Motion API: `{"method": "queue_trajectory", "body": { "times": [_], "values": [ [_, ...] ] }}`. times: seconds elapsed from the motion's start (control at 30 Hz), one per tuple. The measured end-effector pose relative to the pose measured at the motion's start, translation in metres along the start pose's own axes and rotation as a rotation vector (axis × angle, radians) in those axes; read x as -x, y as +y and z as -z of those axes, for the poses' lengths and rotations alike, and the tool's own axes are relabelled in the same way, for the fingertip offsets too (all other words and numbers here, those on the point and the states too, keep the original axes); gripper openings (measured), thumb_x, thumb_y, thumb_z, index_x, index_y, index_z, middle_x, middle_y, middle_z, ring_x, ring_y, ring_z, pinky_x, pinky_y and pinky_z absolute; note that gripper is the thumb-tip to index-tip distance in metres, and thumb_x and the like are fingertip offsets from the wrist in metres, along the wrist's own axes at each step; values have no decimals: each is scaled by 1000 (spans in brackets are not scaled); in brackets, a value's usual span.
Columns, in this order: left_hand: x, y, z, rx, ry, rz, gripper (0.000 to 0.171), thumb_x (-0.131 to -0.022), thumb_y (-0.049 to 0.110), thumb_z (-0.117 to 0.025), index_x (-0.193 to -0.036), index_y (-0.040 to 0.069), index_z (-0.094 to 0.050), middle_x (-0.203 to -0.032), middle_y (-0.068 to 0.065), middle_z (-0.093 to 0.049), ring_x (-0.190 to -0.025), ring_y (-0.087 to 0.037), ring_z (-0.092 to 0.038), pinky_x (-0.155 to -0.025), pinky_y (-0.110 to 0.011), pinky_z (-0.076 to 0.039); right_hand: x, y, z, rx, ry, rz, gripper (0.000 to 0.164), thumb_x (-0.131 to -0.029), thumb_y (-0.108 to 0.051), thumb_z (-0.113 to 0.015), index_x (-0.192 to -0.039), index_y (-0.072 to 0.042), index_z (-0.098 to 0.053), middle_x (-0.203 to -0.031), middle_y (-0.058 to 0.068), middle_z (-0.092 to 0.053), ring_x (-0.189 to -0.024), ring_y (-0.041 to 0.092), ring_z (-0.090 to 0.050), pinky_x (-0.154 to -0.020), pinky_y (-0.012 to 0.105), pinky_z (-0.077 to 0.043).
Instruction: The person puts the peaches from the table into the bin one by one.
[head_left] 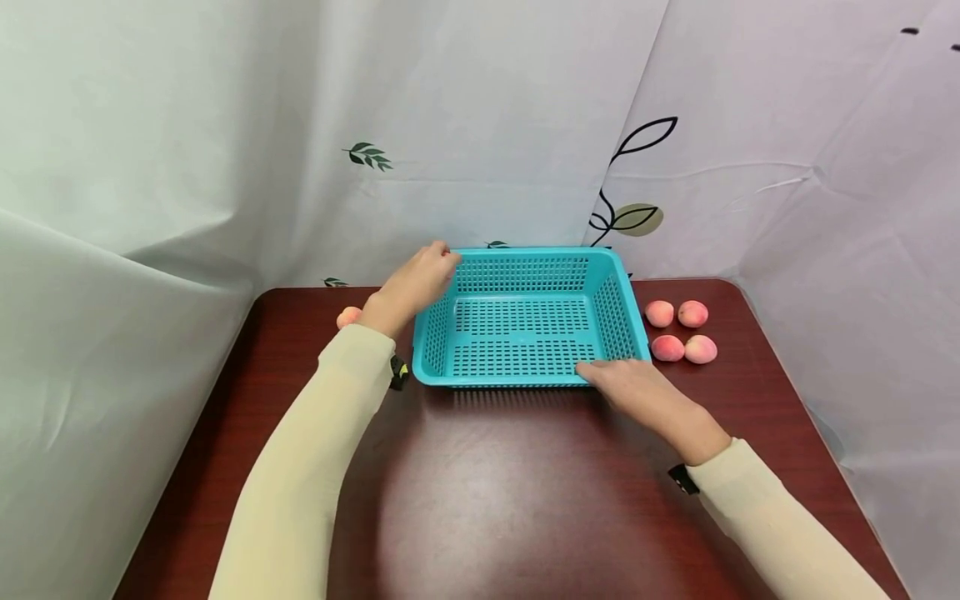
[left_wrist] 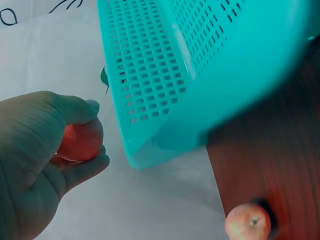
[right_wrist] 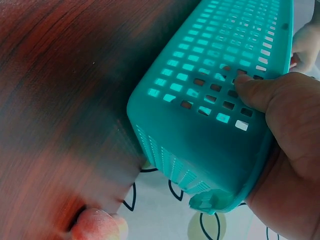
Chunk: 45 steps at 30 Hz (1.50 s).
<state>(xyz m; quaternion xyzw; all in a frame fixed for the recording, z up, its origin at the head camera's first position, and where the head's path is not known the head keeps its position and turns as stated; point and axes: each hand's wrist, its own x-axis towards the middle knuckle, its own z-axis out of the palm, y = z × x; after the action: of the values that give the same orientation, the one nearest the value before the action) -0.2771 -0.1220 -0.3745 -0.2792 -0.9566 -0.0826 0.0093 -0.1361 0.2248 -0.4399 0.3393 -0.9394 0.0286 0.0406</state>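
At the ten o'clock corner of a turquoise basket [head_left: 517, 380], the left hand [head_left: 416, 282] pinched a red peach [left_wrist: 82, 142] between thumb and fingers, the fruit lying outside the basket in the left wrist view. At four o'clock the right hand [head_left: 632, 382] gripped the basket's near edge, thumb against the perforated wall; its other fingers were mostly hidden. The held peach would likely handle as light, tender and easily bruised, its velvety-looking skin giving some grip, so a gentle hold round its widest part seemed best. The basket looked like thin moulded plastic, probably light, fairly stiff with a little flex in the walls, smooth enough to slide on the table [head_left: 517, 500], and best taken by its lipped rim. It formed a rounded rectangle with flared sides, floor and walls punched with rows of small slots. Four peaches [head_left: 667, 347], roundish and blushed pink, sat on the table at the basket's three o'clock; a lone peach [head_left: 347, 317] rested at nine, partly covered by the left wrist. The table showed dark reddish wood grain, glossy at six o'clock, and pale creased cloth [head_left: 487, 100] with leaf prints hung at twelve.
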Motion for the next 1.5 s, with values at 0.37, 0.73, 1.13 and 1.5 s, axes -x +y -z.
{"method": "queue_trajectory", "body": {
  "times": [0.37,0.73,1.13,1.5],
  "values": [
    [-21,10,-15,12,-137,27,32,-108,11,-48,-137,3,-59,-132,-22,-56,-114,-33,-59,-96,-42,-54,-1,1,-3,2,14,4,29,-94,3,-61,-87,-19,-44,-68,-9,-44,-61,9,-43,-57,26,-36],
    [-32,22,-20,5,-217,39,38,-108,10,-50,-145,6,-56,-141,-19,-55,-122,-31,-59,-99,-42,-53,2,0,-3,1,-5,6,27,-93,3,-62,-88,-19,-46,-71,-8,-49,-62,9,-44,-57,27,-37],
    [-39,27,-29,53,-319,88,40,-110,11,-42,-148,6,-53,-148,-18,-52,-130,-31,-54,-101,-42,-51,6,-2,-4,7,22,19,28,-91,2,-63,-86,-20,-47,-70,-10,-48,-62,8,-43,-58,25,-37],
    [-49,25,-49,39,-407,160,26,-103,4,-58,-128,6,-64,-116,-11,-63,-101,-23,-58,-85,-37,-51,7,-2,-3,5,25,20,29,-91,3,-62,-86,-21,-46,-71,-11,-47,-63,8,-45,-60,26,-38]
  ]
}}
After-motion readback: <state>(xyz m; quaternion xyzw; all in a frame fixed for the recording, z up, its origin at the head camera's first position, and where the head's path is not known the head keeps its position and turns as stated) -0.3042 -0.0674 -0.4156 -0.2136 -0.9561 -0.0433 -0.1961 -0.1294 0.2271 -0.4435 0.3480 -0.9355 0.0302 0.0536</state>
